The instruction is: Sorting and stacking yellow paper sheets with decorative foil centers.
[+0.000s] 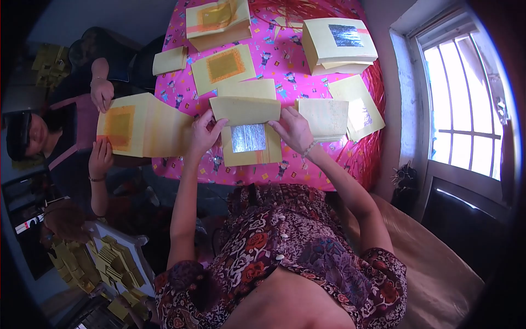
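My left hand [204, 133] and my right hand [293, 129] hold a yellow paper sheet [246, 109] by its two side edges, its top part folded over toward me. Under it shows the sheet's lower part with a silver foil square [249, 137]. The sheet hangs over the near edge of a table covered in a pink patterned cloth [276, 57]. To the right of my right hand lies a small stack of yellow sheets [324, 118].
Stacks of yellow paper with silver foil [338, 44] and with gold squares [218, 21] lie farther back on the table. At the left another person's hands [102, 94] hold a long sheet with an orange square [139, 126]. Folded yellow papers [115, 260] fill a box at lower left. A window [466, 109] is at right.
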Action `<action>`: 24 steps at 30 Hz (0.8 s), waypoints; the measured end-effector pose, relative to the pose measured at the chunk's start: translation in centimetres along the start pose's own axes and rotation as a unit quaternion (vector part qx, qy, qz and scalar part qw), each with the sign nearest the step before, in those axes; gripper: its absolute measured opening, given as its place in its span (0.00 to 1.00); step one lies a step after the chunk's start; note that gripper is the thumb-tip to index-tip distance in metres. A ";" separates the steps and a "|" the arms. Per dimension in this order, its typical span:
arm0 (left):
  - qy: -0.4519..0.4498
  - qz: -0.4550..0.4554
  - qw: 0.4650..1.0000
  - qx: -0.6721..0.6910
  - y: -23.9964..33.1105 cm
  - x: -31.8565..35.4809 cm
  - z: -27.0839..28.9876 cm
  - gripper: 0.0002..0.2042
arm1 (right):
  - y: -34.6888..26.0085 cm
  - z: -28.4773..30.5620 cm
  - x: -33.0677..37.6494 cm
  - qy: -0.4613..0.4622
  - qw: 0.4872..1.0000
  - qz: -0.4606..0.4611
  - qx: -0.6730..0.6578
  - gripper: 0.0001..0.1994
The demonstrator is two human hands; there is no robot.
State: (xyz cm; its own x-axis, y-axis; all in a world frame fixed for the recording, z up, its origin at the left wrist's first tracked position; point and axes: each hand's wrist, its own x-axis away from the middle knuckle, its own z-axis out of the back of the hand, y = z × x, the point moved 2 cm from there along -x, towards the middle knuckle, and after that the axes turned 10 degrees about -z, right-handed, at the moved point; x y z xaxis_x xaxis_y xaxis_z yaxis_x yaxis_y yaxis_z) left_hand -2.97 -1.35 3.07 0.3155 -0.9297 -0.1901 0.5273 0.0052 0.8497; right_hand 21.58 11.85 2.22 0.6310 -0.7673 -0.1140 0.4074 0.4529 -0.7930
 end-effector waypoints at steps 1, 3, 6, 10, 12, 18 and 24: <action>0.029 -0.026 0.999 0.027 -0.1 -0.2 -0.2 0.10 | -0.2 -0.3 -0.3 0.001 1.000 0.002 0.000 0.13; 0.036 0.005 0.999 0.019 -1.0 -0.5 -0.5 0.10 | -0.1 -0.6 -0.9 0.010 0.996 -0.076 -0.035 0.15; 0.038 0.052 0.998 -0.012 -1.9 -0.9 -1.0 0.11 | 0.1 -1.1 -1.3 0.031 0.991 -0.120 -0.054 0.16; 0.073 0.047 0.996 0.002 -2.9 -1.4 -1.6 0.11 | 0.1 -1.6 -1.7 0.034 0.986 -0.161 -0.041 0.17; 0.074 0.061 0.995 -0.015 -2.7 -1.4 -1.8 0.11 | 0.2 -1.8 -1.7 0.039 0.974 -0.212 -0.065 0.18; 0.067 0.094 0.991 -0.062 -1.1 -1.6 -2.0 0.07 | 0.0 -1.6 -2.3 0.013 0.961 -0.271 -0.054 0.18; 0.084 0.066 0.987 -0.119 -0.7 -1.7 -2.2 0.11 | 0.1 -1.6 -2.6 -0.007 0.963 -0.270 -0.015 0.18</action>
State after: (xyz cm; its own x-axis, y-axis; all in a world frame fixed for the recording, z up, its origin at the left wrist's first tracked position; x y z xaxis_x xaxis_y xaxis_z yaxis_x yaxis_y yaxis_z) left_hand -2.13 1.07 1.66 0.5089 -0.8415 -0.1815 0.6377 0.2269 0.7361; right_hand 18.99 13.20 1.47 0.3415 -0.8808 0.3280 0.6601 -0.0236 -0.7508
